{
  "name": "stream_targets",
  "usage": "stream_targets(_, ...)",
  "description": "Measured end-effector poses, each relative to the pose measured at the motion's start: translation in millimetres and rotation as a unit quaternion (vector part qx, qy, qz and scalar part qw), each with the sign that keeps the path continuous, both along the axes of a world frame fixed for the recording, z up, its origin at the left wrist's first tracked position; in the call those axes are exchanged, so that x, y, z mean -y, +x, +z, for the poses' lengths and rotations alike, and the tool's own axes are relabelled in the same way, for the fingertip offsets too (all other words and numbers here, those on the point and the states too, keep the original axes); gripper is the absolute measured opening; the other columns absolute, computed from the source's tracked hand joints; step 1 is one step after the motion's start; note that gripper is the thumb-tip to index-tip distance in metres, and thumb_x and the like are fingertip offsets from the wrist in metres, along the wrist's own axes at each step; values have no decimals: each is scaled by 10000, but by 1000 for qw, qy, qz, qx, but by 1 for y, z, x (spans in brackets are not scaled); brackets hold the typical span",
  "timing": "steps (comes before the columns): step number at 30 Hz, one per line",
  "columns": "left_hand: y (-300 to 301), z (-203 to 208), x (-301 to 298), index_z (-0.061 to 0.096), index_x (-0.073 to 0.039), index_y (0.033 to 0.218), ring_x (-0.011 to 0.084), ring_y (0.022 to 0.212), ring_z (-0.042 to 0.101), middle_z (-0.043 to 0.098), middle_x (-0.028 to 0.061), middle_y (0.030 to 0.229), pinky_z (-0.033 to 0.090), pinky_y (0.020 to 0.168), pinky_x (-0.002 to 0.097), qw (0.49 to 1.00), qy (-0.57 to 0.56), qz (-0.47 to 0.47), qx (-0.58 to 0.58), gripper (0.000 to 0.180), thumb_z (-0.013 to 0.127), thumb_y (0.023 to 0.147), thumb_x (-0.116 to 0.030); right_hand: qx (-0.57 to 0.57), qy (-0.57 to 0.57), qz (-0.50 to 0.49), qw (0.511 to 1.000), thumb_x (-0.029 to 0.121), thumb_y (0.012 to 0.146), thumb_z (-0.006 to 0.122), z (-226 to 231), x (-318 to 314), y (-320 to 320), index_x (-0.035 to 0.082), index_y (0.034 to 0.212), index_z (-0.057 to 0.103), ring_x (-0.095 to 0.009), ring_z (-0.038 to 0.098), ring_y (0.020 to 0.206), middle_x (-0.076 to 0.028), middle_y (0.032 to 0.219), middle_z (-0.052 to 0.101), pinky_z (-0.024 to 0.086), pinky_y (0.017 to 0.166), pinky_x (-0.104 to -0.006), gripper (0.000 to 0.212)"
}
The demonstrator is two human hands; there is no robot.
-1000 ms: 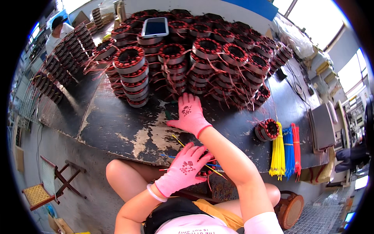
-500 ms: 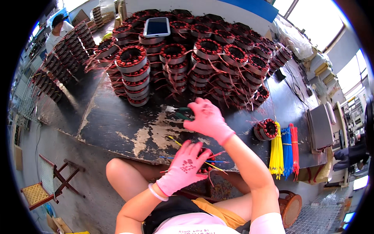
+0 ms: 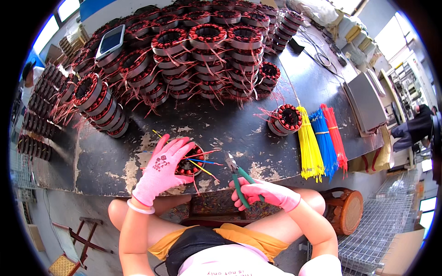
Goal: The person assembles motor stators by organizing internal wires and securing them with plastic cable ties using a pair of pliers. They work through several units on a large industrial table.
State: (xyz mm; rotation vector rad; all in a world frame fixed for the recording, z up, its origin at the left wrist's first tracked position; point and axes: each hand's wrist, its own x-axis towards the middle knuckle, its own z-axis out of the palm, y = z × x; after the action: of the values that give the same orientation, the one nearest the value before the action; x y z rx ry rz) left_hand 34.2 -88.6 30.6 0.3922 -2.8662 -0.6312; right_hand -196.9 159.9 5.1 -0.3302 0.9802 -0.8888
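My left hand (image 3: pixel 165 170), in a pink glove, grips a motor stator (image 3: pixel 199 154) at the table's front edge. Its palm and fingers hide much of the ring. Yellow, blue and red wires stick out of the stator; a blue wire (image 3: pixel 208 162) and a yellow wire (image 3: pixel 202 169) point to the right. My right hand (image 3: pixel 264 193), also gloved in pink, is closed around green-handled cutting pliers (image 3: pixel 244 179). The jaws point up and away from me, a little right of the wire ends and apart from them.
Stacks of wound stators (image 3: pixel 207 50) fill the table's back and left; a phone-like device (image 3: pixel 110 41) lies on them. To the right are a single stator (image 3: pixel 285 119) and bundles of yellow (image 3: pixel 309 147), blue (image 3: pixel 324 142) and red wires (image 3: pixel 335 138). A wooden stool (image 3: pixel 345 209) stands below.
My right hand has brought the pliers from the table near the stacks back toward me, beside the stator. My left hand stays on the stator. The view has turned rightward.
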Motion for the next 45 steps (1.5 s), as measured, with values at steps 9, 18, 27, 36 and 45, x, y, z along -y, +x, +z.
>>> stream_targets(9, -3, 2, 5, 537, -96, 1461, 352, 1448, 436, 518, 129, 1525, 236, 1275, 516, 1000, 10, -11, 14, 955, 906, 598, -275, -17, 9, 11, 1000, 458, 1060, 558, -4, 15, 2, 14, 1468, 418, -197, 702, 940, -98, 1111, 670, 587, 864, -329, 619)
stream_targets(18, -2, 0, 5, 544, -91, 1452, 345, 1426, 462, 531, 133, 1508, 246, 1268, 526, 1000, 0, -11, 6, 951, 907, 597, -295, -93, -7, -53, 994, 475, 1065, 531, -5, 26, 18, 15, 1349, 508, -151, 663, 764, -72, 953, 649, 561, 670, -308, 541)
stream_targets(27, -1, -7, -24, 561, -89, 1408, 466, 1324, 493, 562, 160, 1424, 398, 1150, 552, 992, -73, 101, 20, 932, 913, 625, -451, -88, 7, -60, 994, 446, 1089, 474, 0, 21, 10, 28, 1358, 533, -183, 688, 827, -88, 1022, 676, 574, 753, -325, 500)
stream_targets(36, 0, -6, -22, 524, -94, 1468, 431, 1332, 504, 537, 167, 1471, 406, 1147, 507, 996, -27, 84, 31, 956, 913, 643, -381, -54, 46, 23, 997, 514, 1076, 482, 2, -1, -2, 39, 1478, 471, -166, 689, 937, -87, 1128, 680, 554, 840, -297, 622)
stream_targets(45, 3, -8, -20, 519, -112, 1481, 430, 1351, 489, 529, 159, 1482, 395, 1159, 516, 996, -14, 80, 23, 976, 921, 635, -389, -104, 23, 36, 994, 563, 1052, 500, 4, 17, -4, 13, 1471, 463, -136, 686, 895, -55, 1090, 676, 541, 790, -274, 693)
